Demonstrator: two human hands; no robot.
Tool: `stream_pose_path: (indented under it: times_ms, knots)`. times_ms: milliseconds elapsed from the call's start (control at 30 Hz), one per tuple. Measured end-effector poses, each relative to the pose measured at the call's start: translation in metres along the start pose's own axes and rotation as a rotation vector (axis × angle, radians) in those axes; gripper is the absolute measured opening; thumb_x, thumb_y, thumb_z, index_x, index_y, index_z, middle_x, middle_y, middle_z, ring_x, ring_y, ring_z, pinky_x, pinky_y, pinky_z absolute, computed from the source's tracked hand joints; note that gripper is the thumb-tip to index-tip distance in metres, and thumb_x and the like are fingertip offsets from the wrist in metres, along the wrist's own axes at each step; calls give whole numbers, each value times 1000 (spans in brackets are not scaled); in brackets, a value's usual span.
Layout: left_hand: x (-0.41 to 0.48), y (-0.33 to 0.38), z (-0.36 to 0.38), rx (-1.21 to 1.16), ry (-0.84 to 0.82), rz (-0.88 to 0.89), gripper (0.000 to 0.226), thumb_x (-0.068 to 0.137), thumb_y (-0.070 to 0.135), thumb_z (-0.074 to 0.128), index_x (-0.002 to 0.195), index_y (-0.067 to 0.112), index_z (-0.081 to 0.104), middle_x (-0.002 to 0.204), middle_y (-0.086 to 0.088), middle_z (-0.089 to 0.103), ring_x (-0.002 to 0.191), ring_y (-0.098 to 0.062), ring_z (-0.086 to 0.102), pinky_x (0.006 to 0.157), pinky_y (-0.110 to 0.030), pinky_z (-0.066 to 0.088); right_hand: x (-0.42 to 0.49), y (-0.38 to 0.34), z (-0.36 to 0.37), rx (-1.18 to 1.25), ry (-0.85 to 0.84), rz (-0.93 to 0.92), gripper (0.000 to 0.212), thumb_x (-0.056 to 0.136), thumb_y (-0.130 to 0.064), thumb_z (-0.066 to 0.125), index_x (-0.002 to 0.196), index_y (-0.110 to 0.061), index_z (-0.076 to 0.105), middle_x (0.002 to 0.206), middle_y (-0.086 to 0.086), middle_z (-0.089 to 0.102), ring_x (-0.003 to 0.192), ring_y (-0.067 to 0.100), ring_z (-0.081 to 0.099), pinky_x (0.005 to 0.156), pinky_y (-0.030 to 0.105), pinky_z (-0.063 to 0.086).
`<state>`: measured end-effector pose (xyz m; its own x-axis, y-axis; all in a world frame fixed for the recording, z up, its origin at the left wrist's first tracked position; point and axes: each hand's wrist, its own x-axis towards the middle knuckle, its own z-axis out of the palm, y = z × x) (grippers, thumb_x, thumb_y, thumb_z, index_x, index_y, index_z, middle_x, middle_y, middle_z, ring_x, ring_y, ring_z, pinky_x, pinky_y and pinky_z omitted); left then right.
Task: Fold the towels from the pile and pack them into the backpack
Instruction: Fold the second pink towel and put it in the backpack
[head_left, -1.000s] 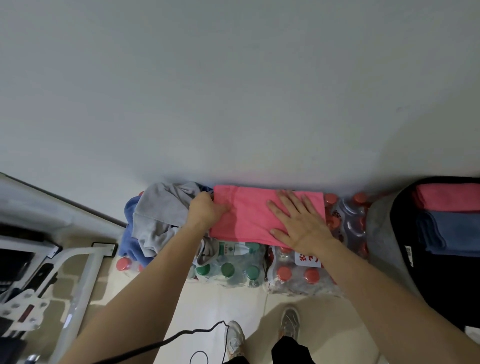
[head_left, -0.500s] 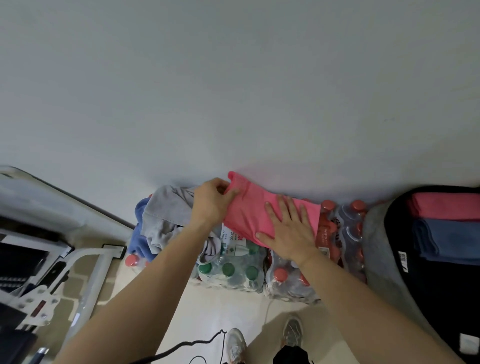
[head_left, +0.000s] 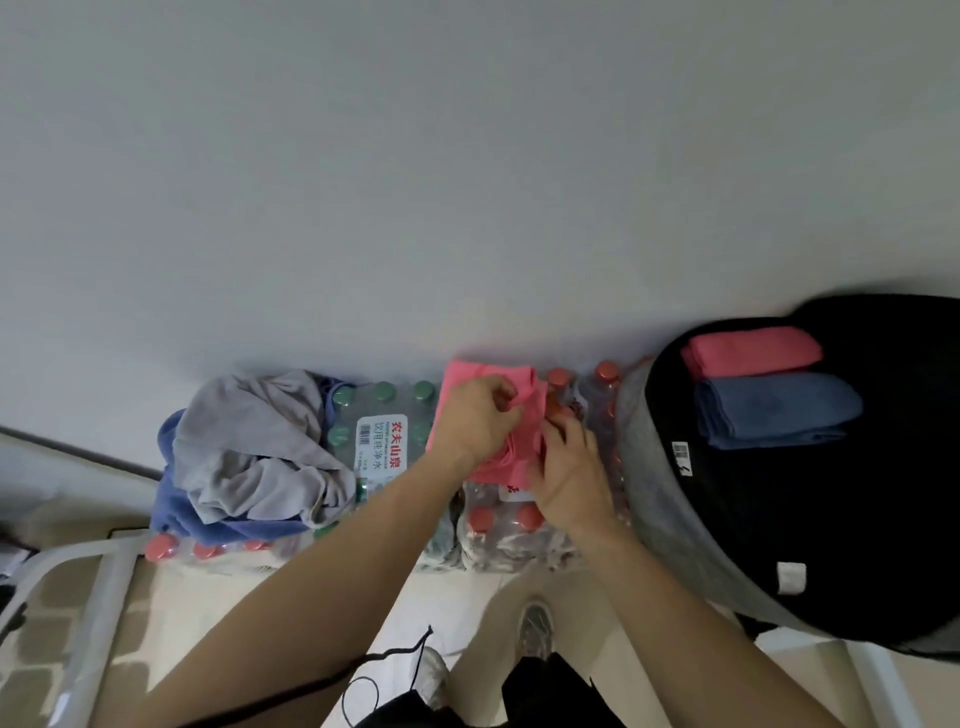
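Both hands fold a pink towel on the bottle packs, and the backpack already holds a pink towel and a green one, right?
No. The head view shows a blue towel, not a green one, in the backpack. The rest holds.

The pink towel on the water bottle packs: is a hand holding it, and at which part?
Both hands hold the pink towel: the left hand pinches a fold near its upper right edge, and the right hand grips the right edge lower down.
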<state>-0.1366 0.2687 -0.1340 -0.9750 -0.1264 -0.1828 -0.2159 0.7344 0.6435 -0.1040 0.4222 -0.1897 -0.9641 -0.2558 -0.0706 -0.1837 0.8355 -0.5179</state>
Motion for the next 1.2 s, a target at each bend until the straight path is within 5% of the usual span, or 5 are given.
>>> stream_pose_path:
  times_ms: [267, 500, 667, 967, 1200]
  knots:
    - [-7, -2, 10, 46, -246, 116, 25, 89, 20, 59, 108, 26, 73, 100, 8, 74, 84, -9, 65, 83, -23, 50, 14, -9, -19, 215, 262, 2, 39, 88, -10, 44, 122, -7, 62, 123, 10, 59, 114, 30, 56, 99, 42, 47]
    - [-20, -46, -17, -7, 141, -94, 27, 83, 13, 60, 108, 21, 69, 100, 6, 70, 90, -13, 64, 83, -29, 52, 61, 0, -5, -352, -195, -287, 69, 95, -51, 8, 155, -22, 23, 161, 4, 25, 149, 25, 20, 121, 48, 15]
    - [-9, -53, -11, 109, 16, -206, 44, 88, 19, 61, 129, 9, 48, 121, -11, 60, 108, -30, 58, 89, -40, 48, 63, 7, 2, -501, -298, -283, 75, 90, -59, -7, 156, -24, -8, 166, 3, -6, 152, 23, -7, 121, 52, -1]
    - [-11, -47, -29, -66, -54, -21, 43, 71, 9, 61, 112, 19, 58, 97, -2, 60, 94, -23, 54, 72, -28, 37, 91, -54, -59, -314, -307, -449, 95, 75, -25, 68, 154, -34, 15, 164, 0, 3, 150, 23, 2, 120, 45, 13]
    - [-23, -32, -63, -90, -202, 27, 37, 79, 14, 64, 115, 23, 61, 98, 6, 68, 89, -14, 62, 71, -17, 45, 88, -72, -100, -305, -523, -323, 25, 73, -25, 66, 94, -30, 53, 95, -3, 62, 90, 23, 60, 68, 33, 48]
